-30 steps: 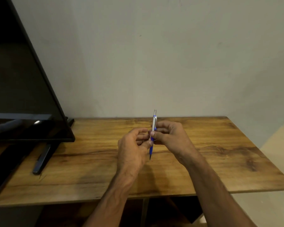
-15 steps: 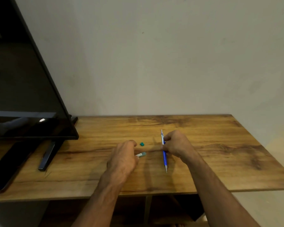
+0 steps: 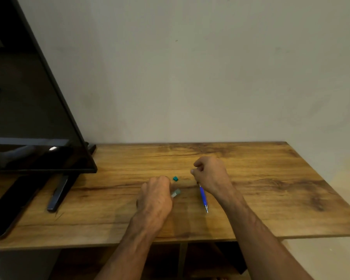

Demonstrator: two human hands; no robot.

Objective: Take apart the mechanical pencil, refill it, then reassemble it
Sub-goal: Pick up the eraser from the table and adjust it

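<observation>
A blue mechanical pencil point(image 3: 203, 197) slants across the wooden table point(image 3: 271, 188) with its metal tip toward me. Its rear end is hidden under my right hand point(image 3: 211, 175), which is curled shut around it. To the left, my left hand point(image 3: 156, 196) rests on the table and pinches a small grey-green lead case point(image 3: 176, 192) that sticks out to the right of its fingers. A tiny teal piece point(image 3: 175, 179) lies loose on the table between the two hands, touching neither.
A large black TV screen point(image 3: 29, 118) stands at the left on a dark foot point(image 3: 58, 193). A flat black object point(image 3: 10, 209) lies along the left edge. The table's front edge point(image 3: 190, 240) is close to my forearms, and a plain wall rises behind.
Both hands came down from mid-air to the table and parted. The teal piece now lies on the table. The pencil's rear end, visible above my right hand before, is now hidden.
</observation>
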